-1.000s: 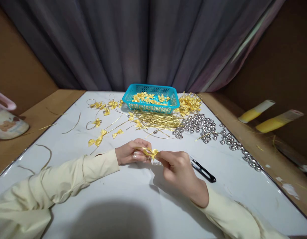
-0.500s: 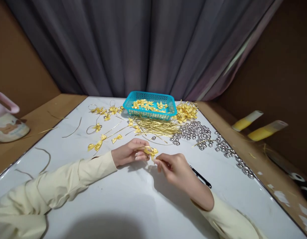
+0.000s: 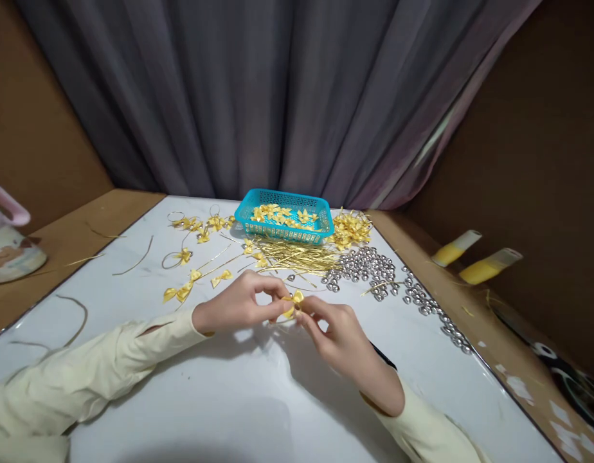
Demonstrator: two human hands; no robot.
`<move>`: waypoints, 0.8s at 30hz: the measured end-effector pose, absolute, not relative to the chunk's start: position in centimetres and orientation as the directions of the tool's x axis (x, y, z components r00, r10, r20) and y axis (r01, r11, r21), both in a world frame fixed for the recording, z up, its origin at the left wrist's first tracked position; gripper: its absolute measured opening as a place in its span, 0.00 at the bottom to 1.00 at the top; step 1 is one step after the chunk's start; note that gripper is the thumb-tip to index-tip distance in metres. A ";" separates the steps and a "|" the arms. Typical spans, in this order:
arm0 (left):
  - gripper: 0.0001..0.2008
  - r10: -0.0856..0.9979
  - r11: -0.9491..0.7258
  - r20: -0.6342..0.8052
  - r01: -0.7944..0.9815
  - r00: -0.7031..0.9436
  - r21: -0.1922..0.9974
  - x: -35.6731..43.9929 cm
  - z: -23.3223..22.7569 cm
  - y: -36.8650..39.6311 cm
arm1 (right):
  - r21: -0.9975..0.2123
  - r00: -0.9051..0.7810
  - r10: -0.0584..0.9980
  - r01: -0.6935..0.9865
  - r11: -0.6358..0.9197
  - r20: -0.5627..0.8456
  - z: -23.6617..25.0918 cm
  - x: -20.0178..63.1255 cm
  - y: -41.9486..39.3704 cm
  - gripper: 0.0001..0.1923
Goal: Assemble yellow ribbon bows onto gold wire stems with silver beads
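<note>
In the head view, the left hand (image 3: 251,302) and right hand (image 3: 342,331) pinch a small yellow satin bow (image 3: 297,297) over the marbled white desk's (image 3: 229,386) middle, where a loosened grip could drop it, with thin gold ties (image 3: 301,257) lying before the blue plastic basket (image 3: 287,231) near the far edge, and shiny silver beads (image 3: 367,263) toward the right edge.

Backdrop: grey-purple curtain (image 3: 258,96), hanging in folds behind the white tabletop (image 3: 220,392). Left ledge (image 3: 137,200), brown — pale mug (image 3: 12,254) on it, pink handle, brown animal-like print, cut off by frame edge. Right ledge (image 3: 470,331), also brown: two tubes (image 3: 490,265) side by side, near each other, yellow below, clear above. Nearer, white paper scraps (image 3: 519,387) scattered, then a black item (image 3: 579,393) at the edge — can't tell what.
</note>
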State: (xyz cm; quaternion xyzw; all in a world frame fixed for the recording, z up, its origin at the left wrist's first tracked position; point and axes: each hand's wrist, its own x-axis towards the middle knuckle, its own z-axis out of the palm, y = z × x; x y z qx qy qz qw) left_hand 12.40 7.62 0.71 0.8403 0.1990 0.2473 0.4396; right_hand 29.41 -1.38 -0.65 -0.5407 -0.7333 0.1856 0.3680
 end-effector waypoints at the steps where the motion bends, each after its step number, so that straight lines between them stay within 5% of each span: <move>1: 0.07 0.541 -0.668 0.367 0.121 0.756 0.734 12.4 0.7 7.5 | -0.646 -0.101 0.912 0.676 0.356 0.397 -0.4 29.7 -1.4 0.06; 5: 0.07 0.370 -0.915 0.669 0.129 0.644 0.382 12.5 0.2 7.3 | -0.626 0.067 0.822 0.684 0.374 0.565 0.5 29.7 -1.5 0.04; 9: 0.07 0.316 -0.945 0.723 0.140 0.615 0.294 12.6 0.1 6.8 | -0.701 0.047 0.876 0.620 0.351 0.480 0.3 28.7 -1.6 0.06; 14: 0.07 0.511 -0.839 0.624 0.186 0.591 0.511 12.7 0.9 6.5 | -0.900 0.040 0.975 0.396 0.185 0.218 0.2 28.7 -1.3 0.10; 18: 0.08 0.710 -0.553 0.312 0.227 0.631 0.801 12.7 1.6 6.7 | -0.996 0.039 0.999 0.090 -0.007 -0.004 0.2 29.5 -0.8 0.11; 24: 0.09 0.725 -0.160 0.062 0.080 0.686 0.984 12.9 1.7 7.0 | -0.855 -0.190 0.970 -0.467 -0.225 -0.152 -0.5 30.3 0.1 0.09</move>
